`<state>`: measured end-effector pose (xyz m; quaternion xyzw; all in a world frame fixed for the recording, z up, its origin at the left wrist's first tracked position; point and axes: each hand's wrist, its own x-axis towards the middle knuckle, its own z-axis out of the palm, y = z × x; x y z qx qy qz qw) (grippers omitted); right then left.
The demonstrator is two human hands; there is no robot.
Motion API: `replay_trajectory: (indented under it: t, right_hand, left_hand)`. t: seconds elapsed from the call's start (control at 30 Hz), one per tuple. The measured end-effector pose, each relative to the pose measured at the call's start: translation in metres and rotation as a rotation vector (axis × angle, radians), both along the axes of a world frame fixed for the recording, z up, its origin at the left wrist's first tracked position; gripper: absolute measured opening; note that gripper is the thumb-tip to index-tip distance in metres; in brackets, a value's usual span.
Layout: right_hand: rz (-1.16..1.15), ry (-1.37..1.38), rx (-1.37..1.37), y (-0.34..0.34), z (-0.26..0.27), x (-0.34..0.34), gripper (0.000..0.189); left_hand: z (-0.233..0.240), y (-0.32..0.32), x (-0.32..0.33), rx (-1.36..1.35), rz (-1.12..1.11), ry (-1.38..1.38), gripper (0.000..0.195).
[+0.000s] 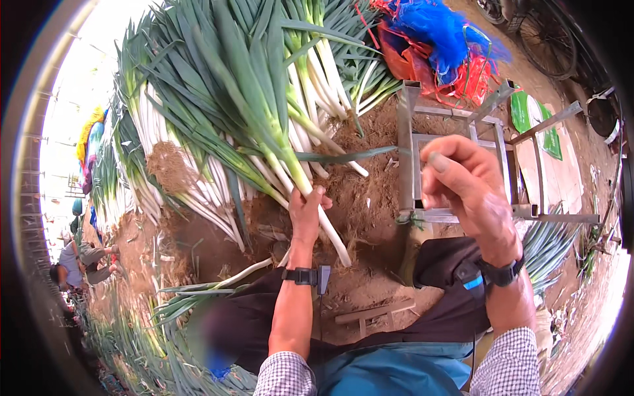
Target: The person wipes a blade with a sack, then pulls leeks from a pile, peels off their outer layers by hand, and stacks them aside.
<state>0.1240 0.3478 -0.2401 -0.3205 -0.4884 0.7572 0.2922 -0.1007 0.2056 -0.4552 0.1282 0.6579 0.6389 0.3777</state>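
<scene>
My left hand (305, 210) grips a large leek (327, 230) by its white shank, its root end pointing down to the right and its green leaves lying up over the pile. My right hand (458, 175) is raised in front of a metal frame (406, 143), thumb and fingertips close together; a long green leaf strip (356, 156) runs from the leeks to its fingertips, and whether they pinch it I cannot tell. Heaped leeks (198, 74) with white shanks and fibrous roots lie beyond my left hand.
Blue netting (436, 29) and red plastic (421, 64) lie beyond the frame. Near my legs is a small wooden stool (375, 312). More leeks (550, 252) lie at right and others (138, 336) at lower left. A person (74, 262) is low at far left. A bicycle wheel (547, 42) shows at upper right.
</scene>
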Motion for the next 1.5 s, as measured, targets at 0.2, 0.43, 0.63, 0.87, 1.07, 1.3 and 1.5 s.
replay_trajectory:
  t: [0.2, 0.43, 0.63, 0.87, 1.07, 1.3, 1.5]
  right_hand:
    - [0.162, -0.088, 0.075, -0.010, -0.018, -0.024, 0.014]
    - [0.136, -0.051, 0.131, -0.015, -0.039, -0.059, 0.040]
    - [0.151, 0.415, -0.303, -0.004, -0.034, -0.051, 0.040]
    - [0.211, 0.641, -0.325, 0.002, -0.025, -0.026, 0.049]
    - [0.307, 0.719, -0.344, 0.007, -0.025, -0.020, 0.051]
    - [0.567, 0.802, -0.316, -0.003, -0.017, -0.020, 0.062]
    - [0.590, 0.640, -0.247, -0.006, -0.020, -0.023, 0.060]
  left_hand:
    - [0.088, -0.006, 0.023, 0.131, -0.053, 0.219, 0.011]
    - [0.132, -0.026, 0.102, 0.078, -0.125, 0.591, 0.047]
    - [0.137, -0.043, 0.114, 0.165, -0.285, 0.248, 0.033]
    - [0.165, -0.041, 0.122, 0.102, -0.389, 0.464, 0.029]
    - [0.170, -0.033, 0.121, 0.057, -0.356, 0.612, 0.037]
    - [0.158, -0.029, 0.090, 0.378, -0.272, -0.335, 0.026]
    - [0.184, -0.033, 0.110, 0.372, -0.478, -0.180, 0.031]
